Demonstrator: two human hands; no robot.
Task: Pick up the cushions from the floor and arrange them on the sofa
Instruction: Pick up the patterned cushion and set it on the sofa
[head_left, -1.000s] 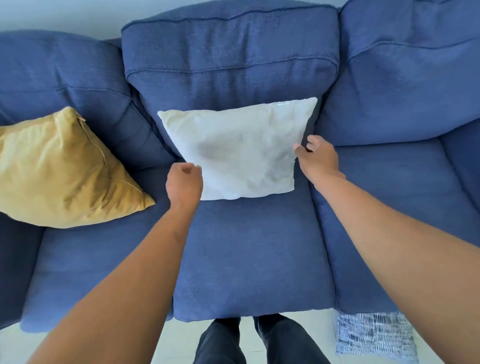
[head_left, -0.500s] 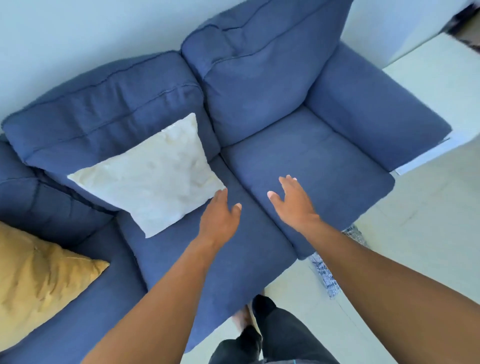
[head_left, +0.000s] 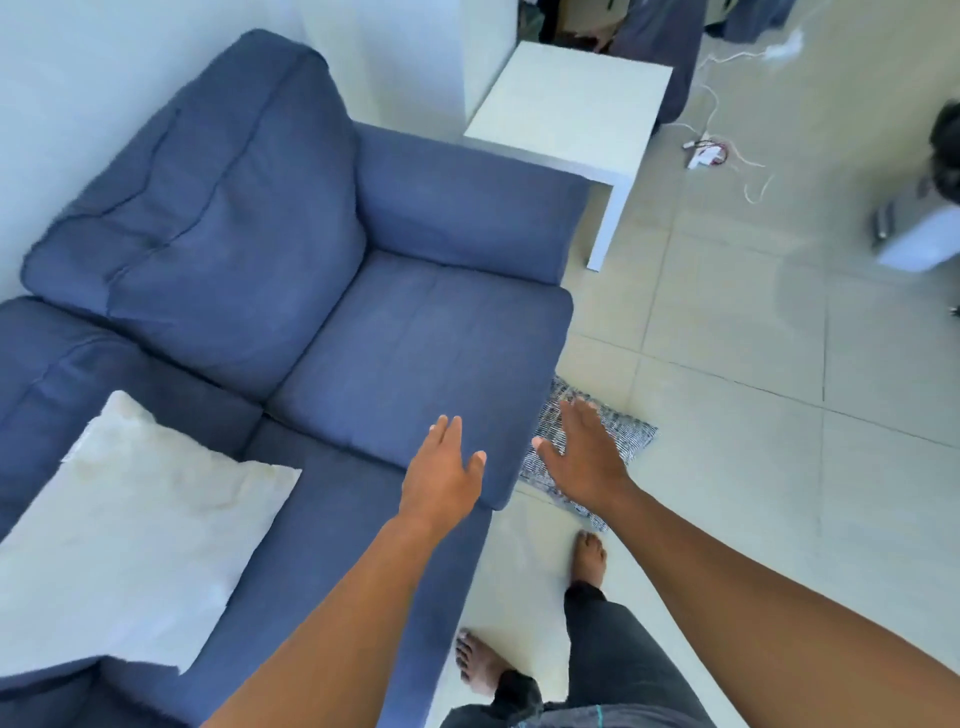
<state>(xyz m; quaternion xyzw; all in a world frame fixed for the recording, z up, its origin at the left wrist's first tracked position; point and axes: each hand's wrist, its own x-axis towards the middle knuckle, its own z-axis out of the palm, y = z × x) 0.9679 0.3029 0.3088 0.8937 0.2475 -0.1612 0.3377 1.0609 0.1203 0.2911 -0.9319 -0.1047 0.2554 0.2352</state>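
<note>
A white cushion (head_left: 135, 545) leans on the middle seat of the blue sofa (head_left: 405, 353), at the lower left of the head view. A blue-and-white woven cushion (head_left: 623, 434) lies flat on the tiled floor beside the sofa's front right corner, partly hidden by my right hand. My left hand (head_left: 444, 473) is open, fingers spread, over the front edge of the right seat. My right hand (head_left: 584, 457) is open, palm down, above the woven cushion. Neither hand holds anything.
A white side table (head_left: 571, 109) stands past the sofa's right armrest. Loose cables (head_left: 711, 145) and a grey box (head_left: 914, 228) lie on the floor at the far right. My bare feet (head_left: 589, 556) stand on the tiles by the sofa's front.
My hands let go of the white cushion and opened. The view swung right; the yellow cushion left the frame and the woven cushion on the floor came under my right hand.
</note>
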